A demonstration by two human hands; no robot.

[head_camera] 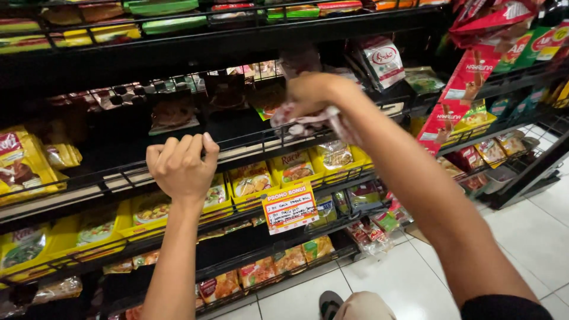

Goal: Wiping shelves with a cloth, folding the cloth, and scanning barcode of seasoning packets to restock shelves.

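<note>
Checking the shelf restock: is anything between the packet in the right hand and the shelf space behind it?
Nothing visible blocks it. The right hand holds a red-and-white packet just above the wire shelf rail, with dark open space behind. The left hand grips the rail off to the side.

Black wire shelves (249,142) hold rows of yellow seasoning sachets (293,167), and an orange-edged paper tag (290,207) hangs from a lower rail. Red snack packs (468,83) hang on a neighbouring rack at the right. White floor tiles (521,237) lie below, beside a shoe (329,303).
</note>
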